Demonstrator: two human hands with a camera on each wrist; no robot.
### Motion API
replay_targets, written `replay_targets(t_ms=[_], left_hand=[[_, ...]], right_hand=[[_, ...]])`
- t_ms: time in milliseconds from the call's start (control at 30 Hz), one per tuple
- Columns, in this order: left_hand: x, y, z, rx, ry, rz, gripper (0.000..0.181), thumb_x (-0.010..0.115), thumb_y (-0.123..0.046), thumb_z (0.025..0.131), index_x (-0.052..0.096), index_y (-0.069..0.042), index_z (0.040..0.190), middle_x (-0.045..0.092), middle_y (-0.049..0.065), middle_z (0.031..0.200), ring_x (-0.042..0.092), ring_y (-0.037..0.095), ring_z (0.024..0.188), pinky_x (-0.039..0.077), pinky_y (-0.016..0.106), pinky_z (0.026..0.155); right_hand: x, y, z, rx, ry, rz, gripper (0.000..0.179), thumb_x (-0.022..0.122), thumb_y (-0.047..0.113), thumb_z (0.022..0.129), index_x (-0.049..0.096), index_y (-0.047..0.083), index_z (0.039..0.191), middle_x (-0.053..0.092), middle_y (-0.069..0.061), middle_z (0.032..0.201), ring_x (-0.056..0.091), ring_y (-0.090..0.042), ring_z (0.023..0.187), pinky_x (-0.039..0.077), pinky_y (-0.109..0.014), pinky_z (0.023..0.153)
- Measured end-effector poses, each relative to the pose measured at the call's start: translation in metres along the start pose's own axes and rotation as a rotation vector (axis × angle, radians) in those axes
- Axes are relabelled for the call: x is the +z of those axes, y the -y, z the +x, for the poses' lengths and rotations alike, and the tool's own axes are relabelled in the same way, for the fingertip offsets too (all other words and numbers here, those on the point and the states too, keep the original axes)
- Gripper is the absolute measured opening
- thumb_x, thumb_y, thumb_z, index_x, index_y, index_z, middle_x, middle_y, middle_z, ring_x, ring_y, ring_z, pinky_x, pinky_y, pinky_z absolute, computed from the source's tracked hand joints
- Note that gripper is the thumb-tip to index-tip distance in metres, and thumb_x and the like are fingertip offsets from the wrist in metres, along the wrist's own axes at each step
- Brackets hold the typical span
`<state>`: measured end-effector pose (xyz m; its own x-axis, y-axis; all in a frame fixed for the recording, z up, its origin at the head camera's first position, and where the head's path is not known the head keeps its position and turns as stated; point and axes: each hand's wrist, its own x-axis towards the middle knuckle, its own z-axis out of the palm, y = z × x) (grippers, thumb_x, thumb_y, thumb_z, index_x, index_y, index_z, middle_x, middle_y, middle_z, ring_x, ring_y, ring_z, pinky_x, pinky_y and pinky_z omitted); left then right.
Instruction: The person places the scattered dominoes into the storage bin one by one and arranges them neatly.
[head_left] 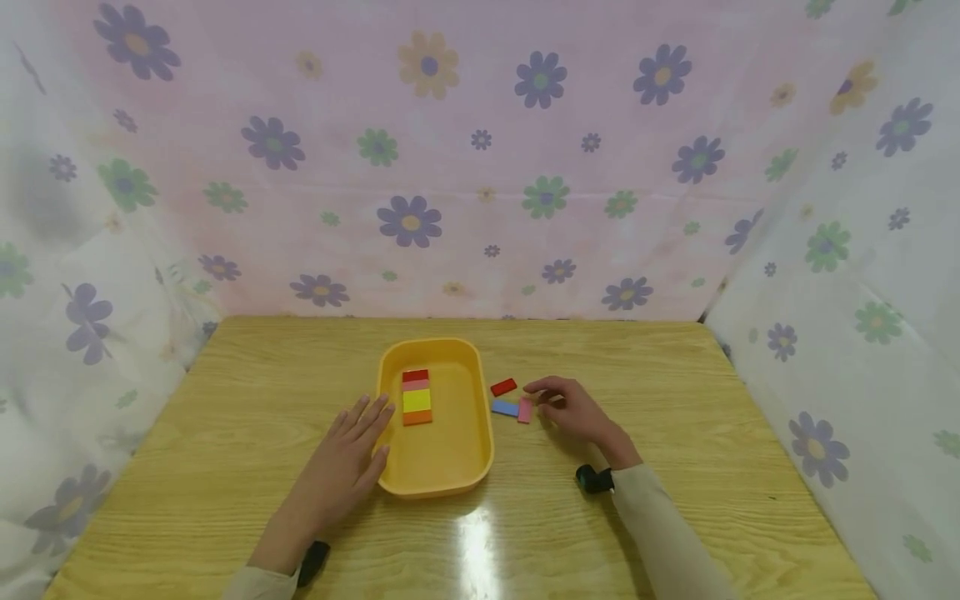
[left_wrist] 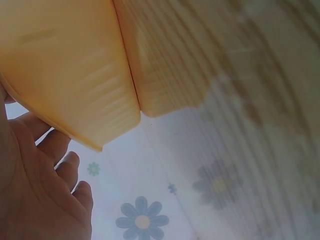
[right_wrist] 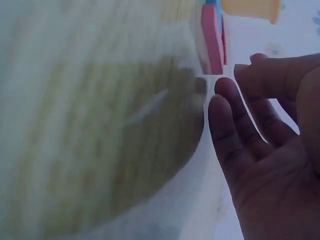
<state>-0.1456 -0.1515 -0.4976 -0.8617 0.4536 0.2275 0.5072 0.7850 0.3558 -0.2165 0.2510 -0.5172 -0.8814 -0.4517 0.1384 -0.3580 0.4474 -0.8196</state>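
A yellow plastic tray (head_left: 457, 479) stands on the table, with my left hand (head_left: 345, 467) resting along its left rim, fingers straight. Inside it, a red block (head_left: 416, 375), a pink block (head_left: 416, 386), a yellow block (head_left: 417, 401) and an orange block (head_left: 417, 417) lie in a column. Right of the tray are a loose red block (head_left: 504, 387), a blue block (head_left: 506, 408) and a pink block (head_left: 525, 410). My right hand (head_left: 577, 412) is just right of that pink block, fingers loosely bent. In the right wrist view a small gap separates its fingertips from the pink block (right_wrist: 212, 40).
The wooden table (head_left: 675, 375) extends around the tray on all sides. Flowered cloth (head_left: 465, 175) hangs behind it and along both sides. Black wrist bands with cameras (head_left: 594, 479) sit on both wrists.
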Motion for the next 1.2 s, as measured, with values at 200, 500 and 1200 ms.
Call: replay_targets(t_ms=[200,500,1200], left_hand=[[0.000,0.000,-0.001,-0.004,-0.005,-0.002,0.057,0.056,-0.023,0.104,0.041,-0.007,0.156,0.032,0.008,0.166,0.026,0.039,0.153,0.021,0.060,0.122],[-0.001,-0.002,-0.001,-0.016,0.002,0.000,0.057,0.056,-0.024,0.104,0.041,-0.008,0.156,0.031,0.007,0.166,0.024,0.037,0.154,0.020,0.059,0.123],[-0.001,-0.003,-0.002,-0.023,0.009,-0.010,0.057,0.056,-0.023,0.104,0.041,-0.007,0.156,0.031,0.009,0.166,0.024,0.036,0.154,0.022,0.060,0.122]], right_hand=[[-0.002,-0.001,0.013,-0.082,0.097,-0.073,0.039,0.053,-0.017,0.090,0.066,-0.006,0.125,0.068,-0.021,0.121,0.065,-0.032,0.097,0.055,-0.030,0.082],[-0.003,0.007,0.014,-0.040,0.157,-0.157,0.021,0.065,-0.003,0.095,0.074,0.000,0.114,0.072,-0.011,0.109,0.063,-0.020,0.094,0.054,-0.030,0.083],[0.004,0.015,0.004,0.007,0.152,-0.234,0.015,0.079,0.007,0.088,0.077,0.008,0.104,0.071,-0.002,0.100,0.061,-0.015,0.090,0.054,-0.030,0.081]])
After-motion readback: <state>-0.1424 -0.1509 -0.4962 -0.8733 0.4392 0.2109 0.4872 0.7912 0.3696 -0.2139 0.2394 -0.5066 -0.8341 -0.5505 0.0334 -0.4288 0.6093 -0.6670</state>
